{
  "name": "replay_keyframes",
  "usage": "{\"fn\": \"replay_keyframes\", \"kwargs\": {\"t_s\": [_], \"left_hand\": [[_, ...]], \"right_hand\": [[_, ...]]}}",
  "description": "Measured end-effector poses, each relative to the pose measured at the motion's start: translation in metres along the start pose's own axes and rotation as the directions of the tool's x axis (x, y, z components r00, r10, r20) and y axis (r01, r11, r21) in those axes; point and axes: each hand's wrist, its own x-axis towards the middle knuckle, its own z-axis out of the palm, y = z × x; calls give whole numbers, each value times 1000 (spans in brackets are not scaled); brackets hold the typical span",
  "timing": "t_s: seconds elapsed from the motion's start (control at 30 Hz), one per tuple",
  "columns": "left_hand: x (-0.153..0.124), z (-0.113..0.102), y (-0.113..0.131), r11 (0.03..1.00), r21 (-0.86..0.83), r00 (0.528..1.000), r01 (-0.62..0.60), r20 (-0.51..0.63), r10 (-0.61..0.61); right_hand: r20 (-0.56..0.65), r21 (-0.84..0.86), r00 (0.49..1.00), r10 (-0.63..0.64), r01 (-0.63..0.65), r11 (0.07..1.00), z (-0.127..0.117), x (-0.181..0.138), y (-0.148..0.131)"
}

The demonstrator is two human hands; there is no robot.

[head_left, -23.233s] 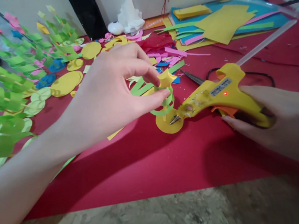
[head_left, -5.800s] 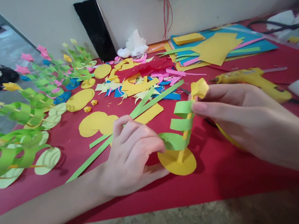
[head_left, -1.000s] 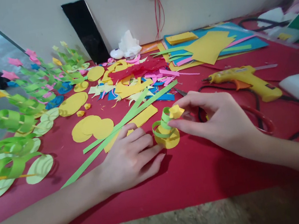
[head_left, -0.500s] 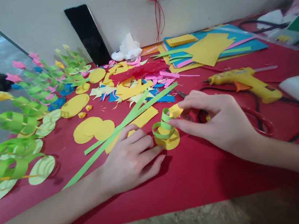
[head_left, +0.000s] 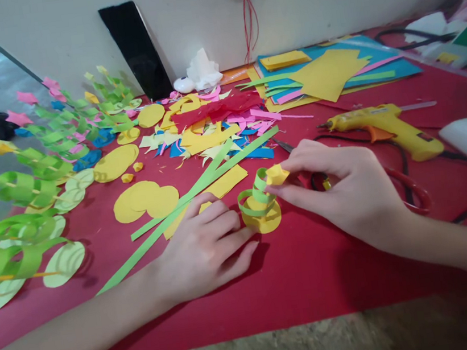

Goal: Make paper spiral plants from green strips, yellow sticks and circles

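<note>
A small paper tree stands on the red mat: a green spiral strip on a yellow round base, topped by a yellow star. My right hand pinches the star between thumb and fingers. My left hand rests on the mat with its fingers curled, the fingertips touching the yellow base at its left edge. Long green paper strips and yellow paper discs lie just left of the tree.
A yellow glue gun lies to the right, with red-handled scissors and a black cord behind my right hand. Several finished paper trees crowd the left side. Paper scraps and coloured sheets lie at the back.
Almost nothing differs in the last second; both hands stay on the tree. About six seconds ago the tree was held stretched tall; it now stands squat on the mat.
</note>
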Motion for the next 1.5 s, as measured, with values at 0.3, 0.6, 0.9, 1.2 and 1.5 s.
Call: {"fn": "replay_keyframes", "kwargs": {"t_s": [0.3,0.6,0.9,1.2,1.5], "left_hand": [[-1,-1,1,1000,6,1000,-5,19,5],[-1,0,1,999,-3,999,-32,7,32],[-2,0,0,1000,15,1000,-11,5,11],[0,-1,0,1000,20,1000,13,-4,-13],[0,-1,-2,1000,-25,1000,10,-6,-10]], "right_hand": [[5,-19,999,-33,33,999,-1,-1,0],[36,-24,995,-96,97,995,-1,-3,-6],[28,-13,996,-83,83,996,-1,-5,0],[73,0,994,-80,80,997,-1,-6,-4],[80,-1,994,-75,75,997,-3,-5,-6]]}}
